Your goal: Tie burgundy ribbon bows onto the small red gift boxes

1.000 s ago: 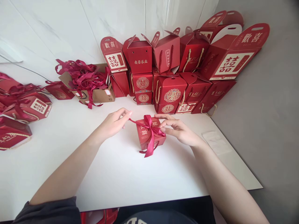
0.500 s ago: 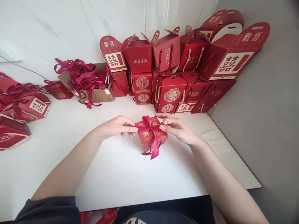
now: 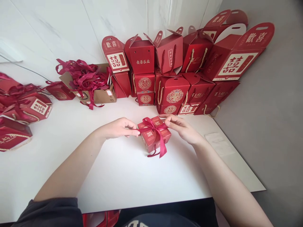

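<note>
So our left grip (image 3: 120,128) pinches the red ribbon (image 3: 151,124) tied around the red gift box (image 3: 153,137), and our right grip (image 3: 182,127) pinches the ribbon's other side.

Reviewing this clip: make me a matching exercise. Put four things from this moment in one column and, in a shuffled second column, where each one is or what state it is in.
1. left hand
2. right hand
3. brown cardboard carton
4. pale sheet

A. Lies flat on the white table, right of the hands
B. Pinches the red ribbon from the right of the red gift box
C. Holds a heap of dark red ribbons
D. Pinches the red ribbon from the left of the red gift box

Pairs: 1-D, 2-B, 3-C, 4-A
</note>
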Demonstrator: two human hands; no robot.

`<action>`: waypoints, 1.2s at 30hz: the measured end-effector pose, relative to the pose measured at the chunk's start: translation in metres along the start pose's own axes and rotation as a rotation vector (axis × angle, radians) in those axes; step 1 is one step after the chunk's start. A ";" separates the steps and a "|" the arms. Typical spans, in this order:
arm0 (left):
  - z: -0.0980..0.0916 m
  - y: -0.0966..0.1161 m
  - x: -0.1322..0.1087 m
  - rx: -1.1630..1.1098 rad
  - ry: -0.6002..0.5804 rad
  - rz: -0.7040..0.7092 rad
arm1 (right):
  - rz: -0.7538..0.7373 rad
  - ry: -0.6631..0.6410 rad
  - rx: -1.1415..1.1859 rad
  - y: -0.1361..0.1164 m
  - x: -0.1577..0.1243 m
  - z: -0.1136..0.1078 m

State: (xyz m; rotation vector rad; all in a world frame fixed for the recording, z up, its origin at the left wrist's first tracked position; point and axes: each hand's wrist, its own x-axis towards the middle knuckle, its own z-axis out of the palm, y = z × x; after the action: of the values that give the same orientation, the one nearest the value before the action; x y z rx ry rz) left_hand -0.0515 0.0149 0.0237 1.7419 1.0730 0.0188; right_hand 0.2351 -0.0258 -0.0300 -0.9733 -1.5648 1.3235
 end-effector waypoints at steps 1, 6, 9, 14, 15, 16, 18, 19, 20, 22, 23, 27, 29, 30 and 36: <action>-0.001 0.000 -0.002 0.027 0.013 0.000 | 0.057 0.020 0.004 0.000 0.000 -0.003; -0.009 -0.002 -0.012 0.191 0.446 -0.019 | 0.276 -0.016 -0.163 -0.006 -0.005 -0.010; -0.014 -0.001 -0.019 0.277 0.639 -0.061 | 0.259 -0.353 -0.017 -0.013 -0.009 0.000; -0.006 0.015 -0.044 0.451 0.646 -0.115 | 0.227 -0.377 -0.094 -0.012 -0.010 0.010; -0.001 0.018 -0.051 0.513 0.605 -0.138 | 0.232 -0.359 -0.116 -0.010 -0.010 0.010; 0.005 0.020 -0.058 0.586 0.568 -0.171 | 0.239 -0.350 -0.127 -0.009 -0.010 0.009; 0.018 0.022 -0.072 0.726 0.542 -0.273 | 0.237 -0.341 -0.143 -0.006 -0.010 0.008; 0.024 0.021 -0.078 0.767 0.553 -0.336 | 0.227 -0.340 -0.152 -0.005 -0.011 0.007; 0.030 0.019 -0.083 0.775 0.558 -0.393 | 0.214 -0.343 -0.161 -0.004 -0.011 0.007; 0.041 0.015 -0.091 0.742 0.567 -0.461 | 0.195 -0.361 -0.189 -0.005 -0.013 0.009; 0.046 0.014 -0.094 0.723 0.571 -0.462 | 0.192 -0.373 -0.206 -0.005 -0.013 0.010; 0.061 0.012 -0.092 0.709 0.525 -0.205 | 0.202 -0.419 -0.272 -0.007 -0.016 0.017; 0.059 0.009 -0.090 0.675 0.466 -0.082 | 0.198 -0.443 -0.298 -0.007 -0.016 0.021; 0.054 0.005 -0.091 0.664 0.468 -0.075 | 0.197 -0.453 -0.311 -0.006 -0.016 0.022; -0.027 -0.061 -0.128 0.530 0.732 -0.515 | 0.207 -0.447 -0.354 0.000 -0.015 0.023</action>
State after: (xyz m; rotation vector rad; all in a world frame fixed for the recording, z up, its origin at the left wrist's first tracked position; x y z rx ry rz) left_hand -0.1798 -0.0457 0.0475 1.9063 2.2039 0.0567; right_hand 0.2190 -0.0469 -0.0334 -1.1303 -2.1391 1.5108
